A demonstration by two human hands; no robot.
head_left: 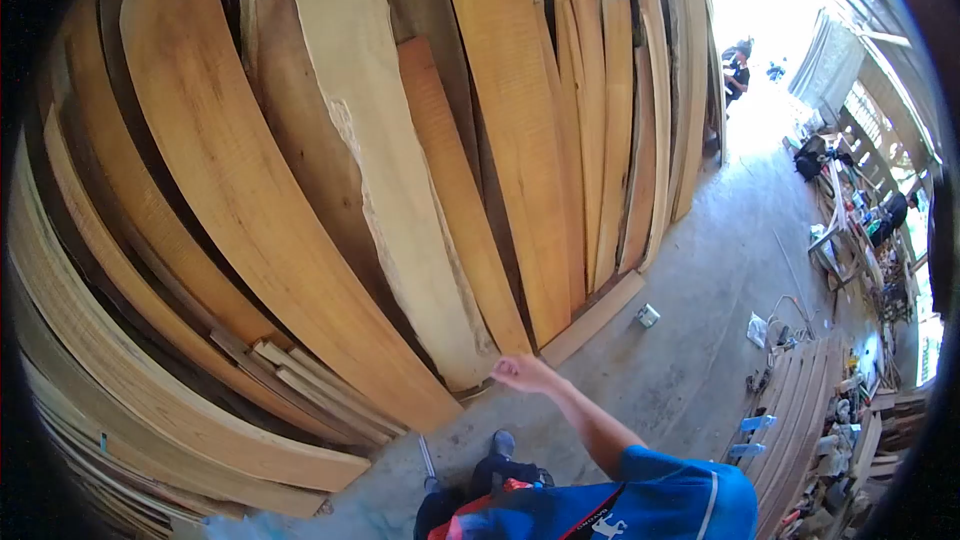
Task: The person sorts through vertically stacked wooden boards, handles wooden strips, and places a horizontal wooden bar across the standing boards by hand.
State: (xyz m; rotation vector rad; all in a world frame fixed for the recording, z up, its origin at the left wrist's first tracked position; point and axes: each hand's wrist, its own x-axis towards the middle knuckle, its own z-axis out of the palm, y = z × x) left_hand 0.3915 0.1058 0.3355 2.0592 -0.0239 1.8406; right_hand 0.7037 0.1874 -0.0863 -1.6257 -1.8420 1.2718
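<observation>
1. We see boards (225, 120) leaning in a row, left of our right hand.
2. The pale board (390, 165) slants among them, its foot near that hand.
3. Our right hand (527, 373) has curled fingers; we cannot tell whether they grip anything.
4. A can (648, 316) sits on the floor (715, 250).

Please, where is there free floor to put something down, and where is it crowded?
The concrete floor is bare between the can and the brown boards at picture right, and farther up, alongside the leaning boards. Crowded: the leaning boards, packed close beyond the right hand, and the picture's right side, strewn with loose items.
</observation>
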